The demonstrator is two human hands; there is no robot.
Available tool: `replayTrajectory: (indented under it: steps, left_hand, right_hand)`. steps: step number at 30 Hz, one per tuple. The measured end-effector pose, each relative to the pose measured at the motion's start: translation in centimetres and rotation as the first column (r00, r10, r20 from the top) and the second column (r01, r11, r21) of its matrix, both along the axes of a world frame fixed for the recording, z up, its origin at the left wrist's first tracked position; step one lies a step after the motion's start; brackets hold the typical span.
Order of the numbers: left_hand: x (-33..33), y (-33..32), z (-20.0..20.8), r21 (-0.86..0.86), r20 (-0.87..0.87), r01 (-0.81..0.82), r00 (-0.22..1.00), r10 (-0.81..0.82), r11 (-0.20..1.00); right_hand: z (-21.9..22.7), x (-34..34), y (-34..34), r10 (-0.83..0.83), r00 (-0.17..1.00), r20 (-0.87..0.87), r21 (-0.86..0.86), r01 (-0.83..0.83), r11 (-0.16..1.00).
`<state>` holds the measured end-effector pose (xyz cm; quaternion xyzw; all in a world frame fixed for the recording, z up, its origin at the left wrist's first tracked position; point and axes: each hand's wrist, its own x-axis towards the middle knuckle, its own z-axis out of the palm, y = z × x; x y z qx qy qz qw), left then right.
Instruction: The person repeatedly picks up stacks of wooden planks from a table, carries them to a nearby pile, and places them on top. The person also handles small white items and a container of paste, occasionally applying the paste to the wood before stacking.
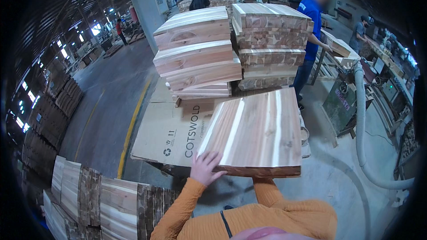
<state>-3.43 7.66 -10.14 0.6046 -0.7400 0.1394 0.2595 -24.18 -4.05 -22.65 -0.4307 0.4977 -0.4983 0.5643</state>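
Observation:
A thick wooden panel (260, 129) with pale and reddish stripes lies tilted in front of me, its near edge jutting past the cardboard sheet (164, 126). My left hand (206, 168) grips its near left corner, fingers over the top face and thumb along the front edge. Below the near edge my right forearm (267, 189) reaches in; the panel hides that hand, so its fingers cannot be seen. Behind the panel stand two stacks of similar panels, a left stack (198, 49) and a right stack (271, 46).
More wooden panels (118, 206) are piled at the lower left. A person in a blue shirt (311, 22) stands beyond the right stack. A grey ribbed hose (361, 120) hangs beside a green machine (340, 104) on the right. A yellow line (132, 126) marks the floor at left.

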Motion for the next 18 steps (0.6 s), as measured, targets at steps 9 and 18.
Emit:
replayTrajectory:
  steps: [9, 18]
  left_hand:
    - [-7.3, 2.3, 1.0, -0.272, 0.054, 0.129, 0.991, -0.119, 0.954]
    - [-12.7, -6.7, 11.0, -0.635, 0.064, 0.15, 0.988, -0.142, 0.758]
  right_hand:
    - [-1.0, -9.4, 0.4, -0.148, 0.976, 0.159, 0.15, 0.124, 0.981]
    - [9.0, -12.0, -13.4, 0.05, 0.877, 0.478, -0.044, -0.033, 0.999]
